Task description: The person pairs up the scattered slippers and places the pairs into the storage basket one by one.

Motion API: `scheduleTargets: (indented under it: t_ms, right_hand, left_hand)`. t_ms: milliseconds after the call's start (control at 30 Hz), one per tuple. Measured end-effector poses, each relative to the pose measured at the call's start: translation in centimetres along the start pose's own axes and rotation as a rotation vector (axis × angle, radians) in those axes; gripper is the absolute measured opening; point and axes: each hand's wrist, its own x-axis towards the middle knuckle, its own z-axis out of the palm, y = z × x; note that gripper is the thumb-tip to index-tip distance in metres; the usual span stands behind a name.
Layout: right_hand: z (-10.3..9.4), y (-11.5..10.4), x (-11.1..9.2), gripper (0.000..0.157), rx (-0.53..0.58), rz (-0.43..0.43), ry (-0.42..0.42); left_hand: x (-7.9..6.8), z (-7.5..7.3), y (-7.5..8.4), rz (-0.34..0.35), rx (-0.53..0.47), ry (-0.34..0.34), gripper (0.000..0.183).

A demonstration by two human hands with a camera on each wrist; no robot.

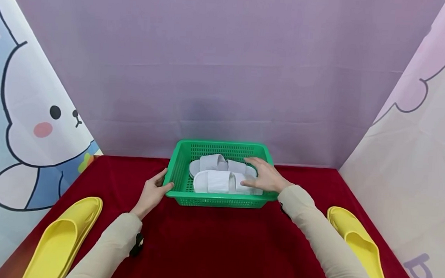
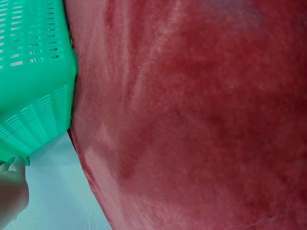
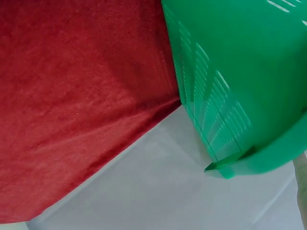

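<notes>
A green slotted plastic basket point(image 1: 218, 200) is seen centre-rear on a red cloth point(image 1: 208, 248), w/ two pale grey ribbed slippers point(image 1: 220, 182) laid side by side inside. Its near-left corner is gripped by the left hand point(image 1: 153, 193); the right hand point(image 1: 266, 175) is rested flat, fingers spread, on the slippers.

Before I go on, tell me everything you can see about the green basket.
The green basket is a rectangular, plastic-looking crate with slotted walls and floor and a solid rim. It sits upright on the red cloth near the table's far edge, centred before the person. Two white slippers lie inside, side by side. The left hand grips its near-left corner at the rim; the right hand reaches over the right side and rests on the slippers. A yellow slipper lies apart on each side.
</notes>
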Motion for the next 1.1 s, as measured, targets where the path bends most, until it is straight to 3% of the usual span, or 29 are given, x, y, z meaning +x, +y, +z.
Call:
scheduleTargets:
  t_ms: [267,833,967,1100]
  right_hand:
    - [0.4,0.3,-0.4,0.077,-0.003,0.036,-0.014]
    - [1.1,0.0,-1.1,0.071,-0.014,0.014,0.017]
    - [0.6,-0.2,-2.2,0.07,-0.034,0.0,0.02]
    - [-0.6,-0.2,-4.5,0.071,-0.062,-0.007,0.033]
  left_hand:
    - [-0.2,0.0,0.3,-0.012,-0.008,-0.004,0.066]
    - [-0.6,-0.6,0.1,0.009,0.022,-0.002,0.069]
    - [-1.0,-1.1,0.4,0.029,0.124,-0.021,0.072]
    - [-1.9,-2.3,1.0,0.12,0.302,-0.054,0.068]
